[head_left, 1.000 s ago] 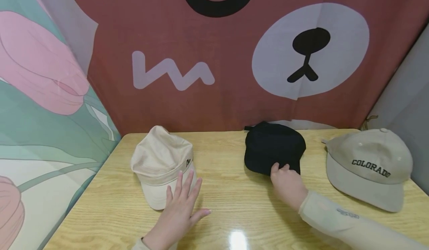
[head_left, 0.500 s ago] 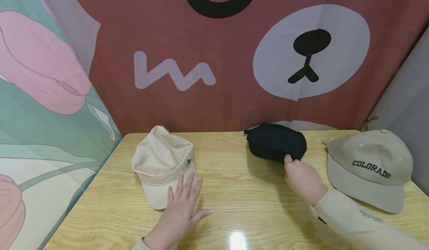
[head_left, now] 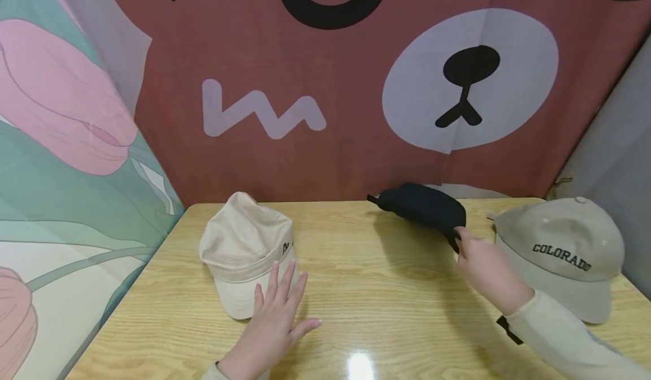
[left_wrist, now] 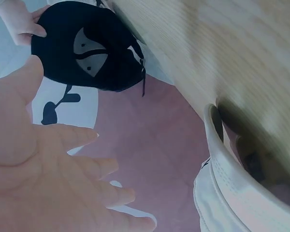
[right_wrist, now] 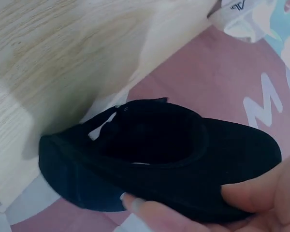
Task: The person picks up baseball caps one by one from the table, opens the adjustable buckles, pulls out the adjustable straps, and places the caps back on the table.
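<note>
A flowered cloth [head_left: 66, 142] is hanging at the far left, and a red cloth [head_left: 264, 171] is covering the wall behind. The cream cap [head_left: 244, 244] is sitting on the table [head_left: 366, 301], its brim facing the person. The left hand [head_left: 269, 326] is hovering just before that brim, rising from the bottom edge and showing its back to the head view; the palm is filling much of the left wrist view. Its fingers [head_left: 274, 281] are standing straight and spread apart, holding nothing, the thumb pointing out rightward.

Toward the right, the black cap [head_left: 422, 203] is tilting above the table's back part, casting a shadow, its hollow showing in the right wrist view. The right hand [head_left: 488, 270] is gripping it by the brim, fingers clamped on the edge. The right forearm, in a pale sleeve [head_left: 564, 335], is slanting up and leftward from the lower right corner, passing partly before the grey cap [head_left: 564, 255], which is resting at the far right.
</note>
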{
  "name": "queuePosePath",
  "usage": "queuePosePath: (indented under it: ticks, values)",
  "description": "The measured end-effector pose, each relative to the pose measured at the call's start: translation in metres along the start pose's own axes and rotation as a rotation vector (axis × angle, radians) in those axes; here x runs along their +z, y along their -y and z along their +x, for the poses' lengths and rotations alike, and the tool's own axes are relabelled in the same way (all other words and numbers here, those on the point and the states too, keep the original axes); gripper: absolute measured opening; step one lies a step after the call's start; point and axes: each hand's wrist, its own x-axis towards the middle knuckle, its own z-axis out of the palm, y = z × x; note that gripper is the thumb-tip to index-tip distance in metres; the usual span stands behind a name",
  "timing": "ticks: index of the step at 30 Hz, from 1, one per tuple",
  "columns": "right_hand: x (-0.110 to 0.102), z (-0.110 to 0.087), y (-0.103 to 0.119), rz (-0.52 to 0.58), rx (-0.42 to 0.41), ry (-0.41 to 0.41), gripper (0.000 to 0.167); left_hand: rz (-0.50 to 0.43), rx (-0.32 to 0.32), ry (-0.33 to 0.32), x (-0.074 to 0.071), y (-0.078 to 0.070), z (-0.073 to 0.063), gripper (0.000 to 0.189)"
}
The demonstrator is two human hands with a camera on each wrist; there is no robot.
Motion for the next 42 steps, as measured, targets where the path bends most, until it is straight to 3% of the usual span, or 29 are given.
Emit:
queuePosePath:
  ticks: [8, 14, 21, 36, 42]
  values:
    - [-0.008, -0.006, -0.006, 0.133, 0.032, -0.094, 0.028, -0.026, -0.023, 0.030, -0.003, 0.000, 0.000, 0.077]
    - [-0.008, -0.013, -0.008, 0.194, 0.005, -0.196, 0.029, -0.022, -0.006, 0.002, -0.003, 0.000, 0.001, 0.078]
    - [-0.007, -0.018, -0.006, 0.248, -0.051, -0.323, 0.018, -0.013, -0.008, -0.021, -0.004, -0.001, 0.006, 0.078]
    - [-0.004, -0.025, -0.002, 0.256, -0.093, -0.392, 0.015, -0.090, -0.069, 0.016, -0.005, -0.001, 0.010, 0.077]
    - [-0.004, -0.027, 0.003, 0.284, -0.118, -0.429, 0.012, -0.128, -0.075, -0.016, -0.003, -0.003, 0.012, 0.076]
